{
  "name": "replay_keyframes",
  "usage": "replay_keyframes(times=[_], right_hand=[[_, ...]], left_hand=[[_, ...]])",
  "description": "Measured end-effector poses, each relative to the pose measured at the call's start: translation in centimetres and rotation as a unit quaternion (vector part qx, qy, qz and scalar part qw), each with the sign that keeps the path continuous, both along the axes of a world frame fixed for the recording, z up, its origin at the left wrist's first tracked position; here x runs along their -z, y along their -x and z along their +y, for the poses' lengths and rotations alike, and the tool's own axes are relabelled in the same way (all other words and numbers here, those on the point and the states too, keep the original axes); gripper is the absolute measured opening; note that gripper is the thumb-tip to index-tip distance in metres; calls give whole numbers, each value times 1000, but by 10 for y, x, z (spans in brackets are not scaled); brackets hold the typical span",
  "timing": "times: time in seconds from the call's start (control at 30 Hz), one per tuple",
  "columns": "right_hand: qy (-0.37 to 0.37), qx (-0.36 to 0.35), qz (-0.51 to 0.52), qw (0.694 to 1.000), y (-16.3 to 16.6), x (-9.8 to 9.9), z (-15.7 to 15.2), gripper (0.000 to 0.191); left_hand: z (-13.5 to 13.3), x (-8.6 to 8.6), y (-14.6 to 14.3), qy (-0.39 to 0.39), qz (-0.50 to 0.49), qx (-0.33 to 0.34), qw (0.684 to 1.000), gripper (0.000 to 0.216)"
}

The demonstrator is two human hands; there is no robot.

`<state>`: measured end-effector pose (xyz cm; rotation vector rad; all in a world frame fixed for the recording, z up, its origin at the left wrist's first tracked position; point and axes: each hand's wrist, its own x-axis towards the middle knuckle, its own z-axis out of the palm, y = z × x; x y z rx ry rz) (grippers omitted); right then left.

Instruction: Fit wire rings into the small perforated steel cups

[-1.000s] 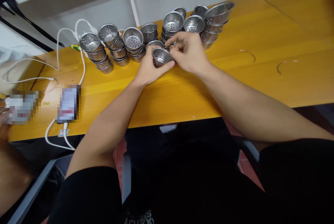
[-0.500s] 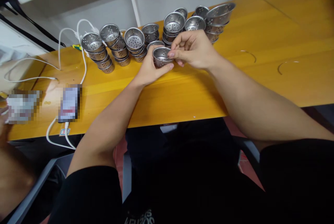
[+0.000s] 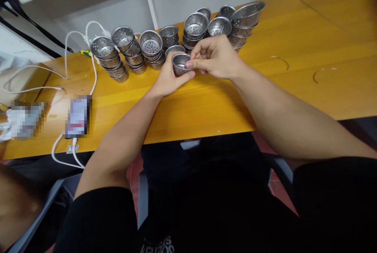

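Perforated steel cup (image 3: 180, 63): cradled in left hand (image 3: 167, 78), steadied mid-table (image 3: 206, 107); right hand (image 3: 216, 56) pinches its rim. Stacked cups (image 3: 153, 46) along far edge.

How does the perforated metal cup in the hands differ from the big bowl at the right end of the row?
The held cup is small and gripped by the left hand, with the right hand at its rim; the big bowl is wider, shallower and untouched. The held cup is alone, tipped toward the camera; the big bowl tops a stack. Both are shiny perforated metal.
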<state>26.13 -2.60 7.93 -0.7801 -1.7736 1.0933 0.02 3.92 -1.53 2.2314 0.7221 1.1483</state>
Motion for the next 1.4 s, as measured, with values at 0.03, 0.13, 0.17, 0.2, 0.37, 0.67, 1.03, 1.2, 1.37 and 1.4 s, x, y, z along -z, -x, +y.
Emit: replay_keyframes(times=[0.03,0.13,0.17,0.2,0.37,0.67,1.03,1.2,1.37,1.4], right_hand=[[-1,4,0,1000,0,0,-1,71],[-13,-9,-2,1000,0,-2,-2,73],[-23,-18,-1,1000,-1,-2,-2,74],[-34,-23,0,999,-1,-2,-2,75],[-114,38,-23,992,-6,0,-1,60],[-215,71,-148,963,-13,6,2,27],[-243,31,-183,952,-6,25,6,34],[-247,35,-198,948,-11,15,2,29],[-227,33,-179,957,-20,-1,-3,26],[-227,29,-176,957,-23,-5,-3,27]], left_hand=[[0,0,0,-2,2,-2,1000,103],[0,-1,1,-8,17,-9,1000,106],[0,-1,1,-8,21,-11,1000,107],[0,-1,2,-8,22,-15,1000,107],[4,-3,5,-2,13,-51,999,109],[4,-3,9,-22,19,-75,997,110],[11,4,5,-47,8,-31,998,109],[22,10,6,-52,-14,-4,999,111],[14,2,1,-43,-8,-6,999,117],[7,-2,-1,-28,0,-18,999,118]])
